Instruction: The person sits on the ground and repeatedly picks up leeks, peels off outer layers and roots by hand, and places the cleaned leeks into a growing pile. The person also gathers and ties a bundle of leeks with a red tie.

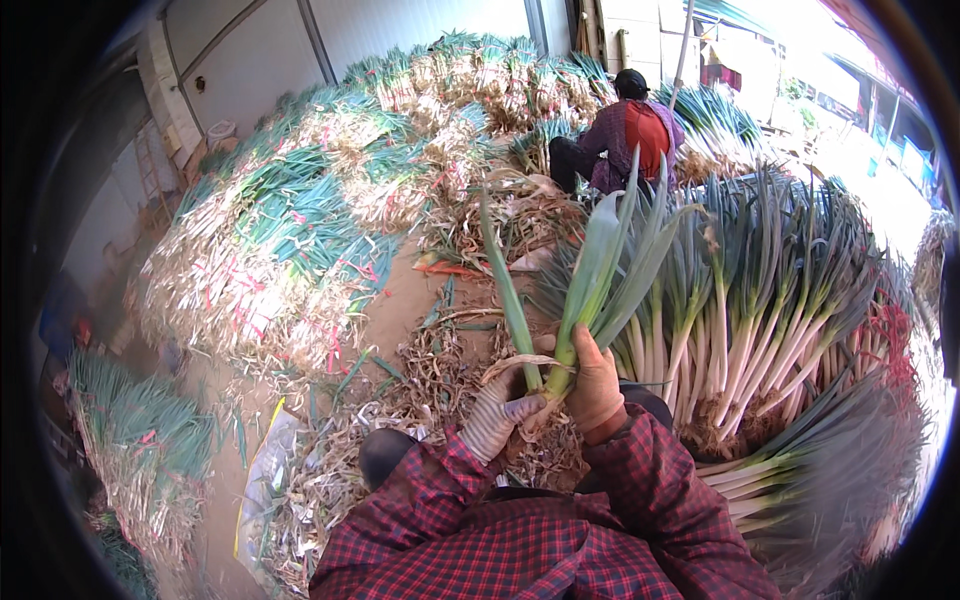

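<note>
Both gloved hands are on one green onion stalk (581, 307) in front of my body, its leaves pointing away from me. My right hand (595, 379) grips the stalk where the green leaves fan out. On the other side, my left hand (499, 412) pinches an outer leaf (510, 300) that splays away from the stalk, along with a dry, papery strip of skin (529, 361). The stalk's lower end is partly hidden between my hands. Close to my right arm stands a thick row of green onions (739, 337) with white stems and roots toward me.
Dry peelings (337, 480) litter the ground around my knees, some on a plastic sheet (259, 487). Tied onion bundles (247, 277) are heaped at left and back. A person (626, 142) sits ahead beside a husk pile (510, 217). More onions (772, 480) lie at lower right.
</note>
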Demonstrator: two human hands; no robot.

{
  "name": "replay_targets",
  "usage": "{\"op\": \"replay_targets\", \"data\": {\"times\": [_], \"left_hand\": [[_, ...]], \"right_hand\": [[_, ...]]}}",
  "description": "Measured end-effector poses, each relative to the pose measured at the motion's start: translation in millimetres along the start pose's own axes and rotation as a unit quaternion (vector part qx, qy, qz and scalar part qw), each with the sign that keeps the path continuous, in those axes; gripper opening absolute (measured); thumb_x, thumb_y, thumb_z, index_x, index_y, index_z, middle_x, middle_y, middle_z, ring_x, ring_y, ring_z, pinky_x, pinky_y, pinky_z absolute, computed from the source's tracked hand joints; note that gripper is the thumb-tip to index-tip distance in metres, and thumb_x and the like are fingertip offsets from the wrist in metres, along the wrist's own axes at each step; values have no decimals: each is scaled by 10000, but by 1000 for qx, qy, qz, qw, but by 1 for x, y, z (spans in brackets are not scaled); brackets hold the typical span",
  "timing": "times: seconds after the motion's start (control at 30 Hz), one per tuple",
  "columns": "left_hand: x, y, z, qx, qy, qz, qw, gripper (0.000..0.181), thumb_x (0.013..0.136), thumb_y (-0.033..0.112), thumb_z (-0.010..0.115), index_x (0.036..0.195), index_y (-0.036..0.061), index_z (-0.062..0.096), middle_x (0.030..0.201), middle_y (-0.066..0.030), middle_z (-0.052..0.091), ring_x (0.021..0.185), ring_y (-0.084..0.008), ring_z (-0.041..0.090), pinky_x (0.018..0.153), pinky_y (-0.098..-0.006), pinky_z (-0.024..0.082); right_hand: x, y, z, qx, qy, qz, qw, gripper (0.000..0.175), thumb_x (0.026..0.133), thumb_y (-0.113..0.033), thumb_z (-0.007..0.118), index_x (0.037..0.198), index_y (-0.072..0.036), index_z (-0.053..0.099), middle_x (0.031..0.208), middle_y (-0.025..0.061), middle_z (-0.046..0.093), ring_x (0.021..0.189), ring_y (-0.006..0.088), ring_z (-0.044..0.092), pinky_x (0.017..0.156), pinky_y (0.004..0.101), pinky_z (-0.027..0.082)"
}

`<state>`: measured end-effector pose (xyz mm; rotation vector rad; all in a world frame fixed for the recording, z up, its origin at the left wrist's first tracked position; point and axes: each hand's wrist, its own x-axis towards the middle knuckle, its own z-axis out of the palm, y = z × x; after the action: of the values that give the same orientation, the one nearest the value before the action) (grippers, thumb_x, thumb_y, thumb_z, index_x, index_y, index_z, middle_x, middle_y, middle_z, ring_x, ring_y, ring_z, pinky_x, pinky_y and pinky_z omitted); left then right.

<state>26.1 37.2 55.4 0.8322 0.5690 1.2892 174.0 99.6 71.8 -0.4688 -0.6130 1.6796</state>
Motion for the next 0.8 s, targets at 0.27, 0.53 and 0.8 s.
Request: {"op": "replay_targets", "data": {"times": [0.27, 0.53, 0.8], "left_hand": [[-8, -7, 5, 106, 79, 0, 991, 418, 875, 101, 783, 1260, 25, 637, 987, -9, 697, 760, -106, 660, 615, -232, 549], [-11, -8, -3, 469, 76, 161, 865, 162, 916, 119, 751, 1030, 51, 658, 887, -38, 673, 800, -83, 616, 700, -270, 523], [-108, 65, -198, 372, 247, 227, 866, 192, 922, 131, 733, 1047, 18, 642, 948, -75, 663, 815, -162, 654, 702, -267, 572]], "right_hand": [[-2, 11, 5, -19, 90, -12, 996, 277, 982, -245, 686, 1138, -21, 639, 918, 97, 716, 758, 211, 700, 682, 357, 588], [17, 14, -20, 32, 214, -35, 976, 272, 965, -226, 711, 1111, -15, 621, 924, 101, 697, 708, 216, 676, 605, 353, 568], [70, -65, -111, 94, 207, -112, 967, 273, 1003, -260, 649, 1108, -14, 598, 946, 88, 673, 688, 171, 601, 596, 321, 510]]}}
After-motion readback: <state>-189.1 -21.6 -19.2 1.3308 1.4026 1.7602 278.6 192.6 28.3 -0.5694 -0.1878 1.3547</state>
